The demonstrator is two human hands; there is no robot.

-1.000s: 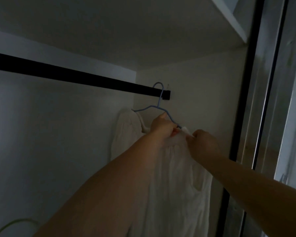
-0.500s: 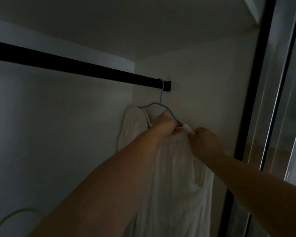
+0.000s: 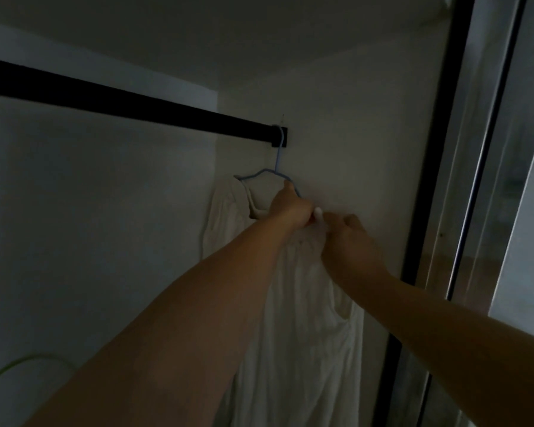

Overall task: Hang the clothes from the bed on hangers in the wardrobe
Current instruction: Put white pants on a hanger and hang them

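A blue wire hanger [image 3: 261,174] hangs by its hook on the black wardrobe rail [image 3: 136,107], at the rail's far right end by the side wall. A white garment [image 3: 305,328] drapes from the hanger and hangs down long. My left hand [image 3: 290,208] grips the hanger's right arm together with the garment's strap. Just right of it, my right hand [image 3: 349,238] pinches the white strap end. Both forearms reach up from below and hide part of the garment.
The wardrobe's side wall [image 3: 352,134] is right behind the garment. A dark sliding-door frame [image 3: 441,149] stands at the right. A green curved thing [image 3: 19,363] shows at the bottom left. The rail to the left carries nothing in view.
The hanger's hook went from above the rail end onto it, and the garment settled lower. Both hands kept their hold near the right shoulder.
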